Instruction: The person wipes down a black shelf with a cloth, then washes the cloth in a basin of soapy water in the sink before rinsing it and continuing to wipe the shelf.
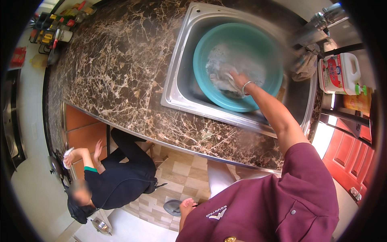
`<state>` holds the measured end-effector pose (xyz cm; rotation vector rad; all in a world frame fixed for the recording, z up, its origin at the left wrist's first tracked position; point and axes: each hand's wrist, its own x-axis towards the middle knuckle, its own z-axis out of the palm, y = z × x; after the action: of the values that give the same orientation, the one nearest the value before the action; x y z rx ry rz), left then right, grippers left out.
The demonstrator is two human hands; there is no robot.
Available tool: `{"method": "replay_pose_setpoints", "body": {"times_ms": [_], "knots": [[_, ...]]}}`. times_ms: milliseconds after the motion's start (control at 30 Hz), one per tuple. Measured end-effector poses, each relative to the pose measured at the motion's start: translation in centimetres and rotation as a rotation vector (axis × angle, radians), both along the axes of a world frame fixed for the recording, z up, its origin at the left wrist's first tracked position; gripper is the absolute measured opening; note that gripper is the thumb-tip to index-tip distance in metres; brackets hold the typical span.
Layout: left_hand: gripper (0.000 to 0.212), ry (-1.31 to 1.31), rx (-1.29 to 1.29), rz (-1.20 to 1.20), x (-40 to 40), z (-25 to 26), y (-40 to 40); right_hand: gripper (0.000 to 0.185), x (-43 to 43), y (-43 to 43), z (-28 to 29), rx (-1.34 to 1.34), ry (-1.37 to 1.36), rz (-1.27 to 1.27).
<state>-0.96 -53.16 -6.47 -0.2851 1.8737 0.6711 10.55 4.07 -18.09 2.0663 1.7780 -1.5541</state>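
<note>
My right hand [241, 80], with a bangle at the wrist, reaches into a teal plastic basin [203, 86]. Its fingers grip a wet white cloth [227, 79] in sudsy water [255, 65]. The basin rests a little tilted inside a stainless steel sink [185, 79]. Low beside my body hangs my left hand [188, 207], fingers partly curled. Whether it holds anything cannot be told, as part of it is hidden by my shirt.
A person [124, 184] crouches at the left by orange cabinet doors [80, 118], a white cloth in one hand. Dark marbled countertop [121, 72] surrounds the sink. A faucet [325, 22] and a white jug [340, 74] stand right; bottles [62, 22] crowd the far left corner.
</note>
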Motion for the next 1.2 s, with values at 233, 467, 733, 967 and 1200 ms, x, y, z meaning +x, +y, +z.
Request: {"method": "replay_pose_setpoints", "body": {"times_ms": [233, 467, 733, 967, 1200], "knots": [[0.016, 0.021, 0.183, -0.222, -7.6, -2.6, 5.8, 0.05, 1.0, 0.2, 6.2, -0.461, 0.394, -0.097], [0.016, 0.659, 0.618, -0.592, -14.4, 5.7, 24.1, 0.076, 4.5, -1.2, 1.9, 0.184, -0.203, 0.119], [0.036, 0.728, 0.814, -1.314, -5.6, 4.6, 45.5, 0.06, 1.3, -4.2, 2.2, 0.205, -0.42, 0.644], [0.051, 0.741, 0.305, -1.845, 1.0, -10.2, 52.8, 0.033, 1.1, -2.4, -1.3, 0.222, -0.418, 0.633], [0.047, 0.634, 0.336, -1.739, 2.7, -15.4, 54.8, 0.058, 2.8, 0.2, -3.1, 0.338, -0.345, 0.936]]}}
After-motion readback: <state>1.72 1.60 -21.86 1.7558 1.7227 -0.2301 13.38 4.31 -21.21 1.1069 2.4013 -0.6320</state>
